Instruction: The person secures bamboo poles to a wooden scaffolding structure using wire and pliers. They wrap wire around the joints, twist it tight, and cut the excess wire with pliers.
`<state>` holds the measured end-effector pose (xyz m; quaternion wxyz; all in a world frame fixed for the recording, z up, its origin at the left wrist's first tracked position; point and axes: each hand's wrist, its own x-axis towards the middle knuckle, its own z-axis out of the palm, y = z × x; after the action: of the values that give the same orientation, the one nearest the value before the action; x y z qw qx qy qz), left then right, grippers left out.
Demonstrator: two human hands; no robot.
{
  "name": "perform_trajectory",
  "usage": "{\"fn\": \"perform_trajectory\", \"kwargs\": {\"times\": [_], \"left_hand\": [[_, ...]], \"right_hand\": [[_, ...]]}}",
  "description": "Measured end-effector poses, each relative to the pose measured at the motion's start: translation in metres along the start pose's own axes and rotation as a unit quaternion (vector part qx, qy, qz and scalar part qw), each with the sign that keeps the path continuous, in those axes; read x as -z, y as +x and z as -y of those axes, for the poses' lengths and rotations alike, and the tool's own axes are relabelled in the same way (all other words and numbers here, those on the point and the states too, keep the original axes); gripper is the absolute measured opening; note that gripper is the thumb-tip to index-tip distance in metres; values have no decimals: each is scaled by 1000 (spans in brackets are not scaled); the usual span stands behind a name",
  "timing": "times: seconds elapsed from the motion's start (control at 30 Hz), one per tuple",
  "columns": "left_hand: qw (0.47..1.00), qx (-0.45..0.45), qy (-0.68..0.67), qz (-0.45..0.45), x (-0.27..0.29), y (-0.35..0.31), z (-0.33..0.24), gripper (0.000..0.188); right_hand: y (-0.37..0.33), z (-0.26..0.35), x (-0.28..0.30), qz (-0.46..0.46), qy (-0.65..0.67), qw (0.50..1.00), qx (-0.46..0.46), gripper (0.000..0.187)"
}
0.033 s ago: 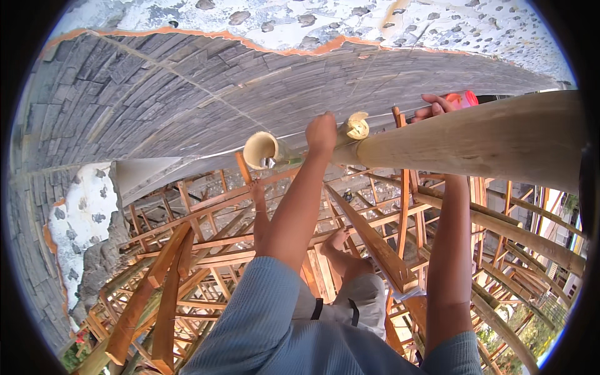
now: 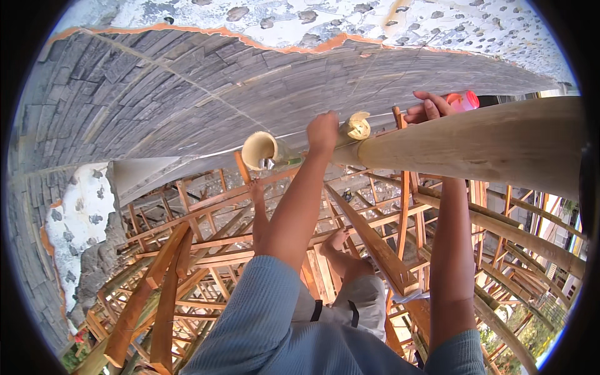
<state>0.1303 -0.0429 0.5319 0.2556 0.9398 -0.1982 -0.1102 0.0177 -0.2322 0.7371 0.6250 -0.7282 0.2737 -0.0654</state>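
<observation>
My left hand (image 2: 322, 130) is a closed fist over the bamboo joint; whatever it grips is hidden beneath it. Just left of it is the hollow end of a bamboo pole (image 2: 257, 150), with a shiny metal bit in its mouth. On its right shows a split, pale bamboo end (image 2: 359, 125). A thick bamboo pole (image 2: 475, 147) runs from there to the right edge, passing over my right wrist. Beyond this pole, my right hand (image 2: 431, 107) has its fingers loosely stretched and apart. Beside it is a translucent red-pink object (image 2: 464, 101), its kind unclear.
A grey stone-clad wall (image 2: 187, 94) rises in front, below a chipped white surface (image 2: 281, 22). My bare feet (image 2: 337, 240) stand on timber scaffolding high up. Wooden beams (image 2: 375, 250) and bamboo poles (image 2: 531, 237) cross below, with gaps between them.
My right hand has moved slightly left and up, its fingers showing more above the pole. The thick pole sits slightly lower. My left fist stays almost in place.
</observation>
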Motion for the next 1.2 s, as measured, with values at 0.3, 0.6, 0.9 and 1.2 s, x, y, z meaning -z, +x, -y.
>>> {"fn": "perform_trajectory", "kwargs": {"times": [0.3,0.6,0.9,1.2], "left_hand": [[952,-91,-257,140,-29,30,26,25],[912,39,-212,348,-13,69,8,36],[968,113,-176,138,-53,-47,40,35],[812,254,-494,176,-84,-105,70,35]], "right_hand": [[101,-158,-33,178,-553,811,67,39],[120,-206,-43,140,-555,757,316,32],[81,-278,-14,-18,-424,904,53,22],[-35,-307,-31,-226,-398,885,80,26]]}}
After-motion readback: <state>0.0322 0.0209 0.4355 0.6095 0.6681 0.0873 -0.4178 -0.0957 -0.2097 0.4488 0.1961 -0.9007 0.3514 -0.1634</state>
